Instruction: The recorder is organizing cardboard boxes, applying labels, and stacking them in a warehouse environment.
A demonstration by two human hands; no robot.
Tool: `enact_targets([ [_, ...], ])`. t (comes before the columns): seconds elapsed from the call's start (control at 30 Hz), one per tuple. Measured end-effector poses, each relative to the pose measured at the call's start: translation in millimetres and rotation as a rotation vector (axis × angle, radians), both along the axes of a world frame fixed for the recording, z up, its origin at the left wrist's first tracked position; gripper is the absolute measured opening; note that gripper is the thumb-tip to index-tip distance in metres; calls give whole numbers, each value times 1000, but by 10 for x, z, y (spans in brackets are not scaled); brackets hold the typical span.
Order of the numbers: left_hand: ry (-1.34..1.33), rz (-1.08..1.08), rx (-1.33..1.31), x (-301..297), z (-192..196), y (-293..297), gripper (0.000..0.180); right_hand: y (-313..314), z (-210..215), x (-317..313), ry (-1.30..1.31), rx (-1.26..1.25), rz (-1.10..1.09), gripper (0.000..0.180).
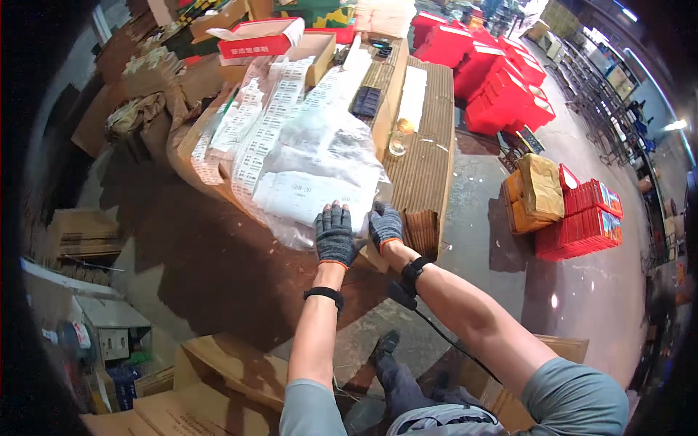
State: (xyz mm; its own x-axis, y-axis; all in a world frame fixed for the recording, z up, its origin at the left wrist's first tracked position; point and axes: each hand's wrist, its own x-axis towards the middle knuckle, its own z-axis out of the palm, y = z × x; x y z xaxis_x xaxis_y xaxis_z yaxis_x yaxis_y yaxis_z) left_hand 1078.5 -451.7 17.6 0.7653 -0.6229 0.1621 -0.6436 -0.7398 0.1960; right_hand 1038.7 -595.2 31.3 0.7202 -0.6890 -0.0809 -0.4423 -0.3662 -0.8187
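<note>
A white sheet (287, 195) with a little print lies at the near end of the table, with crumpled clear plastic (320, 142) around it. My left hand (336, 234), in a grey knit glove with an orange cuff, rests on the sheet's near edge with its fingers stretched out. Beside it, my right hand (386, 224), gloved the same way, is at the right corner of the sheet and plastic. Its fingers are bent inward there, and what they grip is partly hidden. Long strips of printed labels (273, 109) lie beyond the sheet.
Stacked corrugated cardboard (429, 138) runs along the right, with a small clear jar (398, 143) and a black tray (366, 102) nearby. An open red box (258, 40) stands farther back. Red packages (579, 229) and more red boxes (502, 87) stand on the floor at right.
</note>
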Motion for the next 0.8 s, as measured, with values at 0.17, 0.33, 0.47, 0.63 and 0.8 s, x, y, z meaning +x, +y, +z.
enact_targets([
  [0.17,-98,-26,22,-92,39,-57,79,-275,-140,-24,78,140,74,39],
  [0.33,-124,2,-52,-171,100,-282,52,-416,-349,62,32,312,170,54],
  [0.47,-94,87,-33,-243,130,-239,45,-227,-294,66,-27,375,171,54],
  [0.63,-72,127,-140,-267,121,-335,39,-253,-268,84,23,126,135,54],
  [0.8,-106,115,-169,-210,-23,-314,40,-310,-206,107,5,98,102,55],
])
